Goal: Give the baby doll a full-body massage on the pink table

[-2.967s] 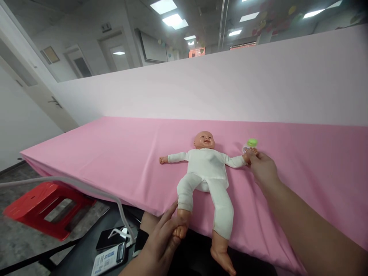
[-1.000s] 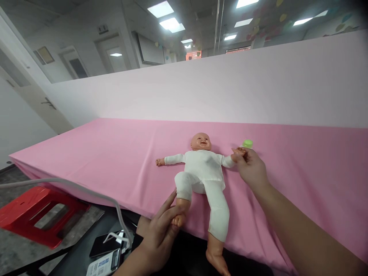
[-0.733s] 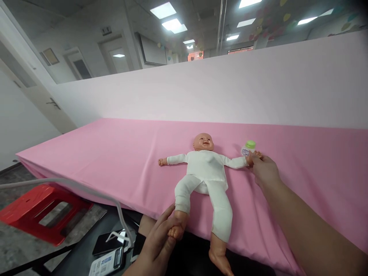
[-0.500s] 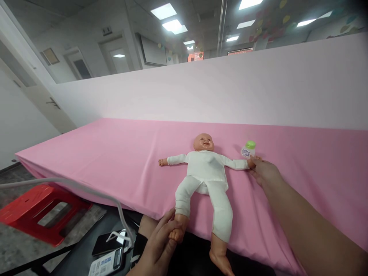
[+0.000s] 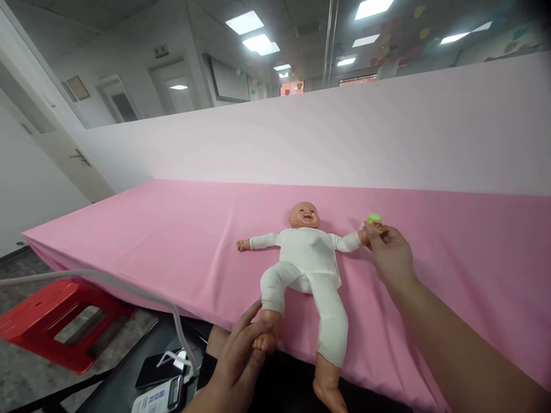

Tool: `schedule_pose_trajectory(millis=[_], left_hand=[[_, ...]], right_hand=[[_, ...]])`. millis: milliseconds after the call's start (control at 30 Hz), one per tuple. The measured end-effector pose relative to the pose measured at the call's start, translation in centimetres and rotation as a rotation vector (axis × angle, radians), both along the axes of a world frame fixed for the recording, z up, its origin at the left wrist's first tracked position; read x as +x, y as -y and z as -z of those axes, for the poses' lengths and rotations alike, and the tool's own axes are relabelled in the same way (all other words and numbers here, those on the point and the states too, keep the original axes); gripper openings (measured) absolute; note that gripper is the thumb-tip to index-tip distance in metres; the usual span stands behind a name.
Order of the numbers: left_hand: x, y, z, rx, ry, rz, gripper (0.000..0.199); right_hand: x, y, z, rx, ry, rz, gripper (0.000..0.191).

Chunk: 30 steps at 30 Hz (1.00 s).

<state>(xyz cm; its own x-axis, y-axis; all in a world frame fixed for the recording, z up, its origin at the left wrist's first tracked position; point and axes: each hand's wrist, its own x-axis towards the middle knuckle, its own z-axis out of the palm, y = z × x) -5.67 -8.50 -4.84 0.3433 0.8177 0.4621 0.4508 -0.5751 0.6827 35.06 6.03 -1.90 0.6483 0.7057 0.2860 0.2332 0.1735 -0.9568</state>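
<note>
Just now I notice a small change at the right hand [image 5: 392,252]: compared with half a second ago, it has brought the small hand [image 5: 376,228] of the doll [image 5: 307,246] a little up and inward, and the green-capped bottle [image 5: 374,218] behind is more covered. The trunk stays about where it was, so I judge that only the limb is being worked, and the body is not dragged. The right hand is pinching the small hand between thumb and fingers; the left hand [image 5: 236,358] is curled about the held foot [image 5: 264,343], diagonally opposite, with this leg slightly bent. The doll lies face up on the pink worktop [image 5: 181,229], close to its front edge; the free foot [image 5: 329,385] passes beyond this edge. For moving, I find wide room to both sides, and a narrower strip between the head and the white partition [image 5: 301,149]. Tighter is the place behind the right hand, where I cannot tell if the bottle is touched. Also the pale cable [image 5: 142,293] bends down near the left forearm, so I would keep that arm away from it.
</note>
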Motion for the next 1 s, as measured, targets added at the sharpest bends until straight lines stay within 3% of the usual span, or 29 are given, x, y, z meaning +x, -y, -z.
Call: schedule_pose_trajectory(millis=[167, 367, 567, 800, 1000], left_hand=[[1.5, -2.0, -1.9, 0.073, 0.042, 0.103, 0.037], [3.3, -3.2, -4.4, 0.026, 0.03, 0.153, 0.032], [4.3, -4.1, -5.4, -0.076, -0.007, 0.183, 0.035], [4.9, -5.1, -6.4, -0.113, 0.011, 0.228, 0.036], [3.5, -4.2, -5.3, -0.083, 0.012, 0.174, 0.038]], right_hand=[[-3.9, 1.5, -1.6, 0.019, 0.188, -0.138, 0.035], [-6.4, 1.7, -0.5, -0.005, 0.509, -0.318, 0.03], [-7.4, 1.6, -0.2, 0.064, 0.818, -0.439, 0.033], [-7.3, 1.5, -0.1, 0.033, 0.879, -0.42, 0.036], [-5.8, 1.4, -0.6, -0.025, 0.67, -0.262, 0.038]])
